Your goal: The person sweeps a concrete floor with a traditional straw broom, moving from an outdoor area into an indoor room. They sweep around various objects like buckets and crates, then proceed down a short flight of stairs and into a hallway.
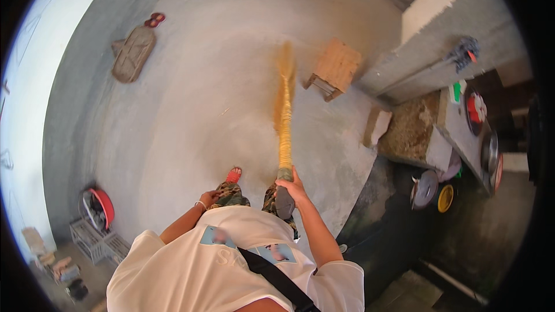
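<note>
My right hand (pixel 296 189) is closed round the dark grey grip of a broom (pixel 285 138). Its long shaft is bound in yellow and points away from me across the floor. The straw-coloured far end is smeared by motion, and a brownish strip shows along the shaft's left side. My left hand (pixel 209 197) rests by my left thigh, against the camouflage trousers (pixel 234 195). Its fingers look loosely bent and apart, with nothing visible in them. A small wooden stool (pixel 335 66) stands to the right of the broom's far end.
A concrete floor (pixel 191 81) spreads ahead. At the far left are a brown wooden board-like piece (pixel 134 55) and red footwear (pixel 155 20). A red basin (pixel 103 205) and grey crates (pixel 89 240) stand near left. On the right are a ledge (pixel 407 127), a wall and a counter with basins (pixel 490 151).
</note>
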Demonstrator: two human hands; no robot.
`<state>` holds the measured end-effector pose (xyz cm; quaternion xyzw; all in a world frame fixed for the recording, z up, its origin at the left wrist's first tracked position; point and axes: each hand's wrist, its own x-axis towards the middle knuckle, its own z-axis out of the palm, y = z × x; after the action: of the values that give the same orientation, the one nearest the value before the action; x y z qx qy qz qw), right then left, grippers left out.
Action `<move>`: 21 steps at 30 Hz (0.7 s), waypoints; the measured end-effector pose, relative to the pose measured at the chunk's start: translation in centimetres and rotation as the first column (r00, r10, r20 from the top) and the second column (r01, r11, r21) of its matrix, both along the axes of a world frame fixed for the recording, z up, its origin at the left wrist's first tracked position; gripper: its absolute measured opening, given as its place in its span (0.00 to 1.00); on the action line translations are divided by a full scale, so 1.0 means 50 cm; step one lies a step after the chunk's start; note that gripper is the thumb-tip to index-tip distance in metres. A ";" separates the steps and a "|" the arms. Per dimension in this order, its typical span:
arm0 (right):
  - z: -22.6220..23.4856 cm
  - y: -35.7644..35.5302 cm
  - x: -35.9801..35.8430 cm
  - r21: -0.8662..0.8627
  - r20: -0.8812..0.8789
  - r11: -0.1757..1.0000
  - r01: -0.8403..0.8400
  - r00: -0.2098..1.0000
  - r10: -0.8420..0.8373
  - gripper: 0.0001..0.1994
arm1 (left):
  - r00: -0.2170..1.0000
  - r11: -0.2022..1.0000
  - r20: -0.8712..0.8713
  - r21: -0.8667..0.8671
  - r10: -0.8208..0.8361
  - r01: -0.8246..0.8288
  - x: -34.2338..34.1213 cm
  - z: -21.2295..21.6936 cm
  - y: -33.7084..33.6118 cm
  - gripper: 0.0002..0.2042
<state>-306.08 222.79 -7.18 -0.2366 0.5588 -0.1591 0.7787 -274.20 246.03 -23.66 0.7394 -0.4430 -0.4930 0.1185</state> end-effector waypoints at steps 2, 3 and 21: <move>-0.043 -0.028 -0.038 0.149 0.073 0.989 0.022 0.997 -0.033 0.28 | 0.979 0.984 -0.098 0.015 0.181 -0.180 -0.061 0.034 -0.019 0.15; -0.042 -0.054 -0.042 0.271 0.117 0.962 0.032 0.991 -0.066 0.25 | 0.961 0.970 -0.136 0.002 0.241 -0.243 -0.074 0.028 -0.003 0.15; 0.064 -0.020 0.167 0.087 0.135 0.432 -0.898 0.440 0.888 0.14 | 0.517 0.559 -0.217 0.262 0.828 -0.787 -0.327 0.014 0.244 0.17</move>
<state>-297.72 221.77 -3.98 -0.4329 0.3325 0.3094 0.7787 -290.57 258.25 -22.95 0.7770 0.0103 -0.5200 0.3546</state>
